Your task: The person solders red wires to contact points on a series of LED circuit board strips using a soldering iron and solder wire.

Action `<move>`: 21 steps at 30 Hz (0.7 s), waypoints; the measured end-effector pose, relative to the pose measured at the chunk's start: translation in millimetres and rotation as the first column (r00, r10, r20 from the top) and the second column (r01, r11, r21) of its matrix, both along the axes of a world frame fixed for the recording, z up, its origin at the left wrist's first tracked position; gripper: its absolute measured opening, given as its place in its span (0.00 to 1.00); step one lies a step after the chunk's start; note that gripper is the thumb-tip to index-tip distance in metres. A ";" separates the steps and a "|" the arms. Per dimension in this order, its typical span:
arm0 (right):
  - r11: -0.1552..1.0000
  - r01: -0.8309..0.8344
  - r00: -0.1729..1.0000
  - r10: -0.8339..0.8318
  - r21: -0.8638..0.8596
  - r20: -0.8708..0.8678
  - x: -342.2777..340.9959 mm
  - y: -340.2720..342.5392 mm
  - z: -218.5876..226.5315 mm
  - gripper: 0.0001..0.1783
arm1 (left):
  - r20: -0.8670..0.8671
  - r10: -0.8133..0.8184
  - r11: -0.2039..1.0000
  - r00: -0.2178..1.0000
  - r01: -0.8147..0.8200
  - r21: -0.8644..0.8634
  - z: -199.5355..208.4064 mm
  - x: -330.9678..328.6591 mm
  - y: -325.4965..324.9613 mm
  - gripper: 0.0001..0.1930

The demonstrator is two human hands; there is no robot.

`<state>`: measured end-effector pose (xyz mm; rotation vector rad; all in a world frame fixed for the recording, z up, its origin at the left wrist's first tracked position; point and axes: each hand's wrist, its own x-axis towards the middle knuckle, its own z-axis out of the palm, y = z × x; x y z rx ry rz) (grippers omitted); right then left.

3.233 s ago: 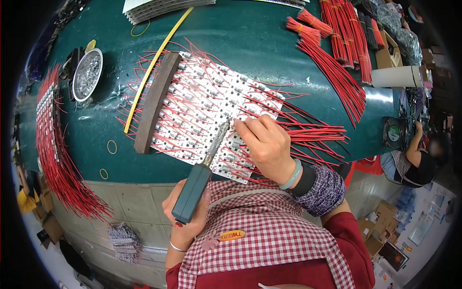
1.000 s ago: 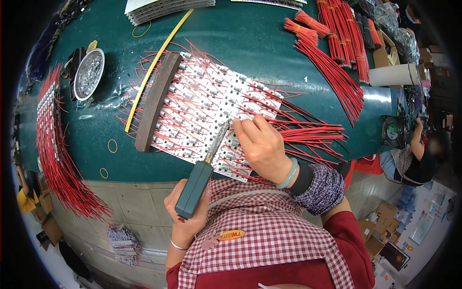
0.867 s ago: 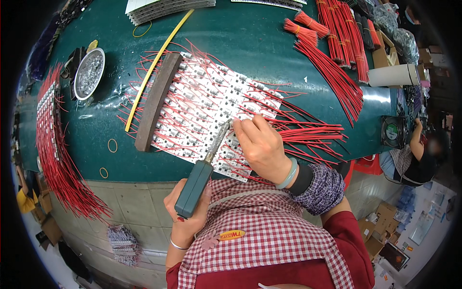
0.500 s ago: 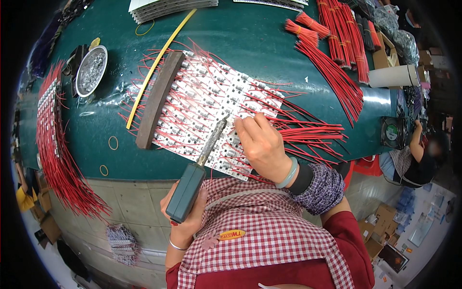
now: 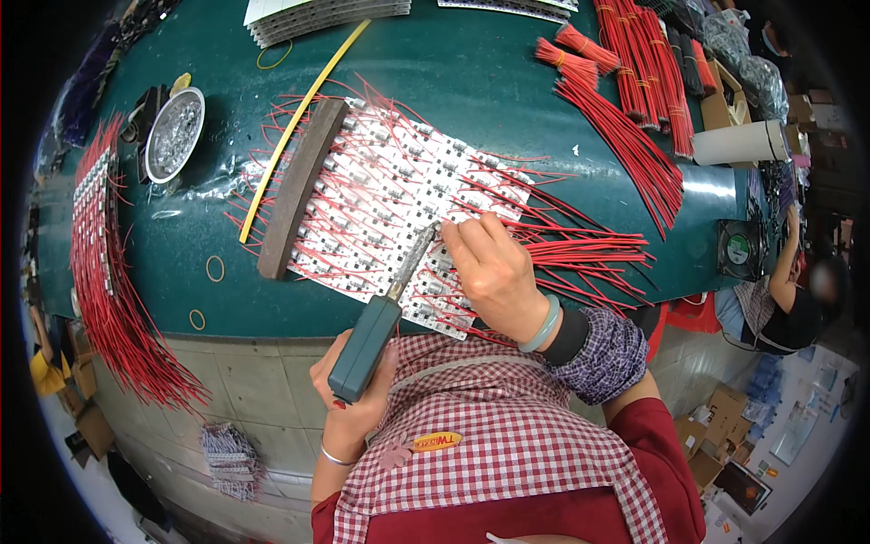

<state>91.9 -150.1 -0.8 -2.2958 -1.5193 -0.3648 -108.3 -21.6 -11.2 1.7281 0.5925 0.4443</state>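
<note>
My left hand is wrapped round the dark green handle of a soldering iron. Its metal tip rests on a white circuit board panel, right beside the fingertips of my right hand. That hand is closed in a pinch at the tip, on what looks like the end of a red wire; the fingers largely cover it. Thin red wires fan out to the right from the panel, and more stick out at its left. A dark bar lies across the panel's left end.
Beside the bar runs a yellow strip. A bowl of bits stands at the left, near a wired panel stack overhanging the table edge. Red wire bundles, a white tube and a small fan sit at the right.
The soldering iron has shifted slightly to the right with my left hand, its tip now closer to my right fingertips. My right hand has barely moved.
</note>
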 end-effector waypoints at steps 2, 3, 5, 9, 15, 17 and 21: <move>1.000 -0.011 1.000 0.011 0.010 -0.010 0.7 -0.1 -0.7 0.17 | -0.012 -0.013 0.999 1.000 0.014 0.038 1.8 1.6 0.8 0.10; 1.000 -0.011 1.000 0.011 0.010 -0.010 0.7 -0.2 -0.8 0.17 | -0.011 -0.014 0.999 1.000 0.014 0.038 2.0 2.3 0.6 0.10; 1.000 -0.012 1.000 0.012 0.003 -0.001 0.5 -0.4 -0.7 0.19 | 0.006 -0.019 0.995 1.000 0.019 0.102 2.1 3.6 0.4 0.10; 1.000 -0.002 1.000 0.002 0.004 0.000 -0.5 0.5 -0.4 0.20 | 0.002 -0.028 0.996 1.000 0.027 0.081 1.9 2.2 1.3 0.10; 1.000 0.010 1.000 -0.010 -0.002 0.011 -1.4 1.8 -0.1 0.20 | -0.014 -0.047 0.994 0.999 0.048 0.094 1.7 1.2 2.6 0.10; 1.000 0.004 1.000 -0.004 -0.008 0.011 -1.5 1.6 0.2 0.19 | -0.001 -0.030 0.997 1.000 0.030 0.073 -1.7 -0.6 0.8 0.10; 1.000 0.002 1.000 -0.002 -0.007 0.002 -1.0 1.1 1.4 0.18 | 0.042 -0.005 0.999 0.999 0.003 0.050 -7.0 -6.9 -1.2 0.10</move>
